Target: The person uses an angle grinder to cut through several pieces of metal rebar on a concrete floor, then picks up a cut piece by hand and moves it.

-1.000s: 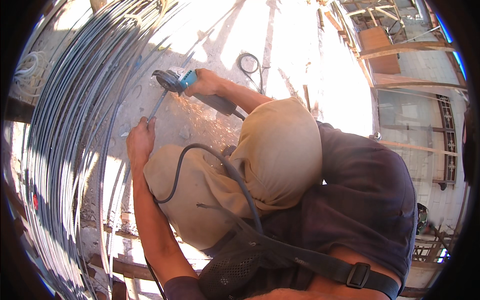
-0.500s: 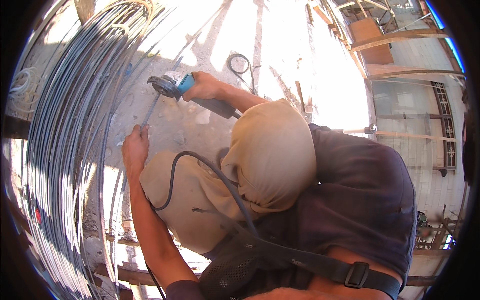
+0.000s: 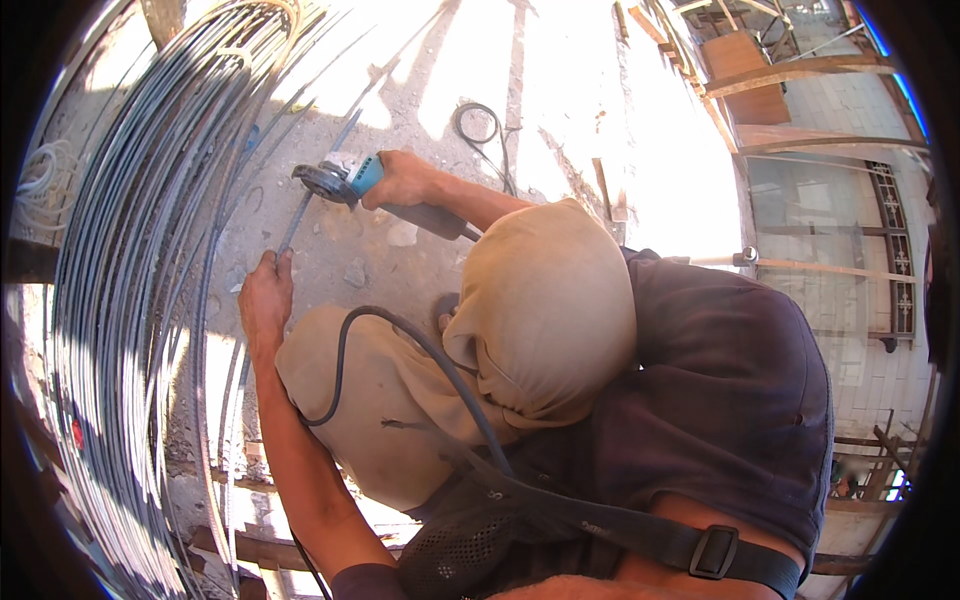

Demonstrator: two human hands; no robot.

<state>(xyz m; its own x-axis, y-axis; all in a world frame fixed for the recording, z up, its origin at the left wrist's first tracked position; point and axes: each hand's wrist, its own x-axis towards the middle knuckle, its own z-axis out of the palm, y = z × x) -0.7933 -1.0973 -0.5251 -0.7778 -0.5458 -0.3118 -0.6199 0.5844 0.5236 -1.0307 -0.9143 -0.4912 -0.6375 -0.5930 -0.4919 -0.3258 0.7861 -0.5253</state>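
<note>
My right hand [image 3: 403, 182] is closed round the body of a teal and black angle grinder [image 3: 368, 177]. The grinder's guarded disc end lies over a long steel rebar [image 3: 297, 219] that runs up and to the right along the ground. Whether the disc touches the bar I cannot tell. Nearer to me, my left hand [image 3: 266, 298] grips the same bar, fingers wrapped about it. Both knees are bent in tan trousers [image 3: 545, 310] just behind the hands.
A big bundle of steel bars [image 3: 125, 270] fills the left side. A black cable [image 3: 480, 125] lies coiled on the dusty ground ahead. Another dark cord [image 3: 420, 340] crosses my knees. Timber beams [image 3: 800, 75] and a pale tiled surface [image 3: 815, 310] stand at the right.
The grinder and my right hand have shifted very slightly down and left. My left hand keeps its hold on the bar, nearly unmoved.
</note>
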